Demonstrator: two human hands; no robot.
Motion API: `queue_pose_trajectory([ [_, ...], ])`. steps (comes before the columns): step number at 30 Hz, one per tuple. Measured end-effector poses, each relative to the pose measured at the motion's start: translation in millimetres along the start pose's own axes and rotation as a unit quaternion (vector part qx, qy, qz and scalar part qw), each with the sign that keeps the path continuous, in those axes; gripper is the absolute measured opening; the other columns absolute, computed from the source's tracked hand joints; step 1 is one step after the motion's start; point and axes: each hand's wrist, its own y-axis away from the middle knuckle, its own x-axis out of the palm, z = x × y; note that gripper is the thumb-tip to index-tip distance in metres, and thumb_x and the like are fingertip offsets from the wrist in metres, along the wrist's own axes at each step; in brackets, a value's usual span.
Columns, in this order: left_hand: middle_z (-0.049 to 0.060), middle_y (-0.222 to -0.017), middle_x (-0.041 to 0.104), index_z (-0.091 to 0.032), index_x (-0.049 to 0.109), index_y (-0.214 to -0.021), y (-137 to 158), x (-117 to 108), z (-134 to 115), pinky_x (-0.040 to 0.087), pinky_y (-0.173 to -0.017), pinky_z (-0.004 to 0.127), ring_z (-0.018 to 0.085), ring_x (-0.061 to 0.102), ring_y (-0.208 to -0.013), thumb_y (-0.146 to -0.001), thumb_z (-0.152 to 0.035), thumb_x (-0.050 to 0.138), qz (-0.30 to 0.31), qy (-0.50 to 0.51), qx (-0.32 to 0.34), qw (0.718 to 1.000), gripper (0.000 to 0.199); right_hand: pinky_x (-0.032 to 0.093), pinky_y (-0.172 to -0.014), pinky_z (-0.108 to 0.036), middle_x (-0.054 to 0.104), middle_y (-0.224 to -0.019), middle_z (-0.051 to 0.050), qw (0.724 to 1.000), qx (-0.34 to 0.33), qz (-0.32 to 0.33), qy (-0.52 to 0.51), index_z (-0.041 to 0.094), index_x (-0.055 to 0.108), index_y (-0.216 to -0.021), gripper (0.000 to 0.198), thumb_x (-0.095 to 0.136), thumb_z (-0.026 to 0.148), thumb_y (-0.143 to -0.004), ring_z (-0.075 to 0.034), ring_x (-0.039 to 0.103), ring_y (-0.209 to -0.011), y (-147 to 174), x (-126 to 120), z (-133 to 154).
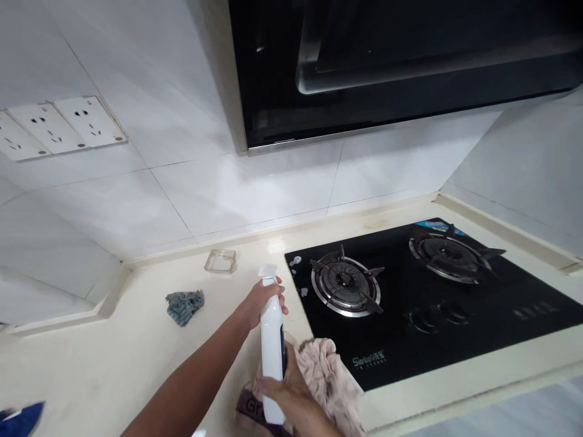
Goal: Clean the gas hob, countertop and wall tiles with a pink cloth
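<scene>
A white spray bottle [272, 340] is held up in both of my hands over the counter, just left of the gas stove. My left hand [265, 301] is wrapped round its neck, close under the white spray head [267, 271]. Lower down, my right hand [289, 382] grips the bottle's body, with the thumb across its front. A dark label shows along the right side. Beneath and beside the right hand lies a crumpled pinkish cloth [325, 379], reaching the stove's near left corner. A dark band with letters shows at its left.
The black glass gas stove [392, 328] has two burners. White foam patches [304, 292] mark its left edge. A crumpled blue-grey rag [184, 306] and a clear rectangular dish [220, 261] lie on the counter. A black range hood [387, 97] overhangs the stove. Sockets [57, 128] line the left wall.
</scene>
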Motion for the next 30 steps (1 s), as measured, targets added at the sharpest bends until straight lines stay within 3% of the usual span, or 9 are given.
queue_pose_trajectory([
  [5,-0.006,-0.057,0.056,-0.023,0.046,-0.097,-8,2,-2,0.048,-0.049,0.027,0.016,0.059,-0.045,-0.065,-0.029,0.070,-0.016,0.021,0.004,1.000,0.040,0.052,-0.064,-0.030,0.066,-0.084,0.001,1.000,0.013,0.012,0.014,0.023,0.038,-0.142,0.082,0.069,0.025,-0.066,-0.019,0.063,-0.072,-1,-1,17],
  [8,-0.005,-0.057,0.056,-0.022,0.048,-0.094,-12,5,-6,0.047,-0.048,0.026,0.016,0.059,-0.046,-0.064,-0.028,0.070,-0.023,0.023,0.008,0.999,0.038,0.054,-0.069,-0.031,0.068,-0.096,-0.001,1.000,-0.015,0.006,0.021,0.024,0.041,-0.140,0.080,0.066,0.020,-0.064,-0.019,0.065,-0.077,-3,-2,26],
  [11,-0.004,-0.056,0.054,-0.021,0.049,-0.083,-18,6,-10,0.046,-0.046,0.025,0.016,0.058,-0.046,-0.063,-0.027,0.070,-0.035,0.017,0.015,0.999,0.030,0.054,-0.075,-0.031,0.069,-0.104,-0.003,0.999,-0.044,0.009,0.021,0.025,0.042,-0.140,0.078,0.066,0.020,-0.065,-0.019,0.066,-0.082,-10,-4,23],
  [15,-0.002,-0.055,0.054,-0.020,0.047,-0.075,-22,9,-9,0.043,-0.043,0.024,0.015,0.057,-0.045,-0.063,-0.027,0.069,-0.048,0.007,0.010,0.999,0.026,0.054,-0.077,-0.032,0.069,-0.099,-0.002,0.998,-0.054,0.000,0.037,0.024,0.043,-0.139,0.077,0.068,0.022,-0.066,-0.021,0.066,-0.086,-16,-9,11],
  [22,0.001,-0.066,0.065,-0.022,0.046,-0.102,1,14,3,0.049,-0.051,0.028,0.022,0.067,-0.055,-0.069,-0.037,0.071,-0.012,0.017,-0.010,1.000,0.044,0.052,-0.082,-0.035,0.067,-0.090,-0.001,0.997,-0.044,0.019,0.056,0.023,0.047,-0.137,0.071,0.065,0.022,-0.068,-0.021,0.064,-0.088,-3,-18,14],
  [26,-0.002,-0.065,0.064,-0.023,0.042,-0.108,18,16,20,0.047,-0.050,0.027,0.021,0.066,-0.054,-0.066,-0.033,0.073,-0.002,0.041,-0.006,0.999,0.053,0.049,-0.091,-0.037,0.067,-0.107,-0.004,0.994,-0.044,0.020,0.099,0.024,0.043,-0.141,0.079,0.065,0.020,-0.065,-0.023,0.062,-0.100,11,-29,20],
  [30,-0.005,-0.063,0.062,-0.024,0.042,-0.110,34,27,51,0.047,-0.049,0.027,0.020,0.063,-0.053,-0.060,-0.028,0.071,-0.012,0.087,-0.013,0.996,0.058,0.046,-0.098,-0.039,0.063,-0.123,-0.007,0.988,0.017,0.015,0.154,0.024,0.033,-0.148,0.091,0.070,0.023,-0.064,-0.026,0.059,-0.111,31,-50,2],
])
